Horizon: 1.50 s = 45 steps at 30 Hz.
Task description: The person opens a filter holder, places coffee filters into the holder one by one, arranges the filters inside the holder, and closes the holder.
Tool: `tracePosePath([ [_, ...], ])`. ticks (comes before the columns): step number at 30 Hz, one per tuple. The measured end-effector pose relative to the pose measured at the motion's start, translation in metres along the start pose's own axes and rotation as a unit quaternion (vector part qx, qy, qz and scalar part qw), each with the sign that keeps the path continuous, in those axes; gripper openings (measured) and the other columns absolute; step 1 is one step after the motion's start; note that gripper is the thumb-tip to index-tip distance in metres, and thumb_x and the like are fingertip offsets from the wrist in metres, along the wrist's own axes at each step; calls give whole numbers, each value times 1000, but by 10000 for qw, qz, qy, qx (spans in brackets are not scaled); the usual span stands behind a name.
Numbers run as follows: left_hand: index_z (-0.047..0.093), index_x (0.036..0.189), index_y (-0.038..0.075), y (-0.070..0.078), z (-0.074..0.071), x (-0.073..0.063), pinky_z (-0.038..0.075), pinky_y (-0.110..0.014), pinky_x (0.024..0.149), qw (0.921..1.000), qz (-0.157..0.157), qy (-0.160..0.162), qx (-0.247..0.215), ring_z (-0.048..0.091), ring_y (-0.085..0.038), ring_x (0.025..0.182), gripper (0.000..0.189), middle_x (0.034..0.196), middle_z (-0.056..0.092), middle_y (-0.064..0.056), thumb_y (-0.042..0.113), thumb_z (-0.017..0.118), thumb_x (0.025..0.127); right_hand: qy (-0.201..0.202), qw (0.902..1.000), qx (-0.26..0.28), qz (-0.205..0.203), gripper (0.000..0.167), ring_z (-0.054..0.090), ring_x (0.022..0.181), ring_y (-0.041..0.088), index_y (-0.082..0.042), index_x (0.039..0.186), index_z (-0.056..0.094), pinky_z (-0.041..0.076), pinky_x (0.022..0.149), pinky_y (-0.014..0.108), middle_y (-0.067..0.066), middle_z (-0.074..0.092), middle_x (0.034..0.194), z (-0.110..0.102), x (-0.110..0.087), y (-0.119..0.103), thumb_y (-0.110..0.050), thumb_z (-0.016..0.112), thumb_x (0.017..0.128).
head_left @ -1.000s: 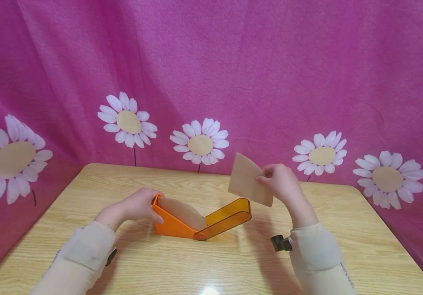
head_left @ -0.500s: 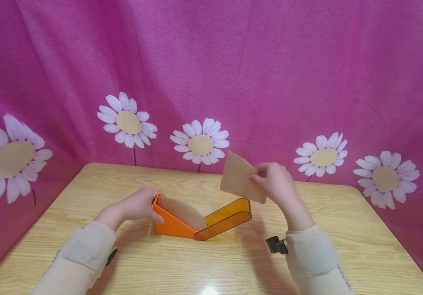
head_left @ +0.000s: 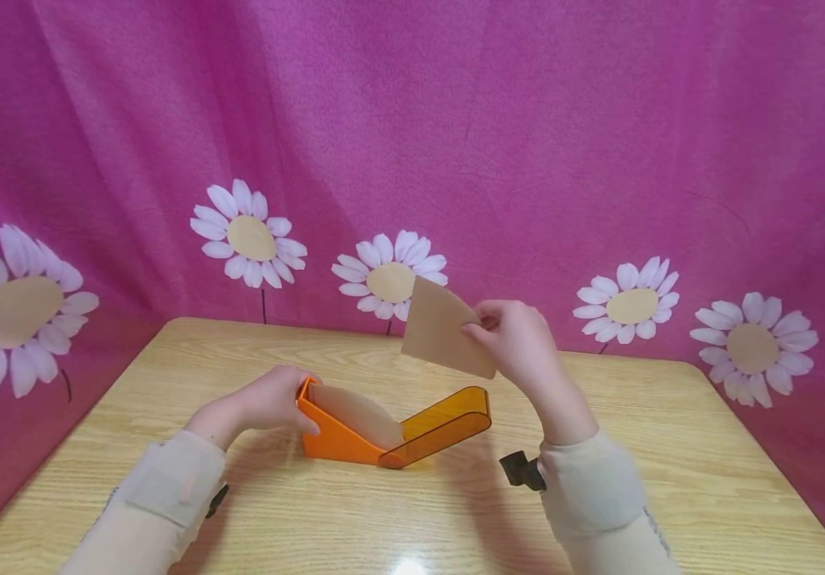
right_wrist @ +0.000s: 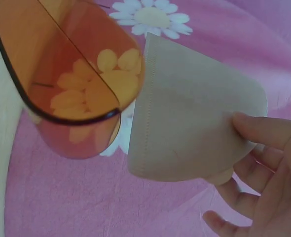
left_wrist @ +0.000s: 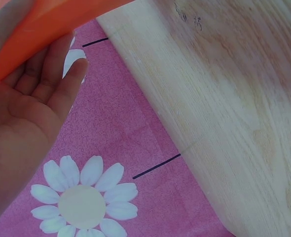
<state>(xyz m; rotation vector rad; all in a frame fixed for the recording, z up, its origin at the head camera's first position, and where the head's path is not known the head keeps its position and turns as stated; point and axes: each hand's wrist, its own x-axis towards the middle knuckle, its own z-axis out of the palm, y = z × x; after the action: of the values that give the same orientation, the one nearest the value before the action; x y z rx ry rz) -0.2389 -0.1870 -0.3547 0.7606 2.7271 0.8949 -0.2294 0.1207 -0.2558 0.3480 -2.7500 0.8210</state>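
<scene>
My left hand grips the tall back end of an orange coffee filter box on the table, thumb on the near side. Its clear amber lid is swung open to the right. Brown paper filters stand inside the box. Above the lid, my right hand pinches a brown cone-shaped coffee filter between thumb and fingers. The right wrist view shows that filter with its stitched-looking seam, beside the amber lid. In the left wrist view, the fingers lie against the orange wall.
The wooden table reaches back to a pink curtain printed with white daisies. Both forearms wear pale sleeves, and a black camera mount juts out beside the right wrist.
My right hand has carried the paper filter left and slightly up, from right of the lid to above it. My left hand and the box have stayed in place.
</scene>
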Motion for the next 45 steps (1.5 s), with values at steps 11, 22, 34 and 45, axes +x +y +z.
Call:
tracePosePath([
  [11,62,85,5,4,-1,-2,43,-26,67,9999,-60,-62,-67,49,-11,68,25,74,60,2,8,80,67,-292,9993,179,-175,11,64,78,21,-6,90,70,50,72,34,9,70,85,10,-5,-13,-15,68,84],
  [22,63,85,5,4,-1,-3,44,-27,68,9999,-101,-31,-101,50,-11,69,25,75,61,2,8,80,67,-367,9978,-39,-549,5,64,80,21,-10,83,71,46,79,37,3,71,80,25,-9,-26,-14,68,83],
  [34,63,87,3,5,0,-3,46,-28,70,9997,-178,-23,-135,51,-12,70,27,77,62,1,8,80,67,-489,9962,-107,-716,6,65,80,18,-12,82,71,41,87,42,0,71,78,39,-10,-29,-18,70,82],
  [45,63,86,4,6,0,-3,46,-28,69,9994,-241,-60,-256,52,-12,70,25,77,62,0,7,80,68,-539,9947,-235,-849,8,64,72,14,-15,74,69,41,82,39,-3,70,73,58,-14,-33,-18,71,81],
])
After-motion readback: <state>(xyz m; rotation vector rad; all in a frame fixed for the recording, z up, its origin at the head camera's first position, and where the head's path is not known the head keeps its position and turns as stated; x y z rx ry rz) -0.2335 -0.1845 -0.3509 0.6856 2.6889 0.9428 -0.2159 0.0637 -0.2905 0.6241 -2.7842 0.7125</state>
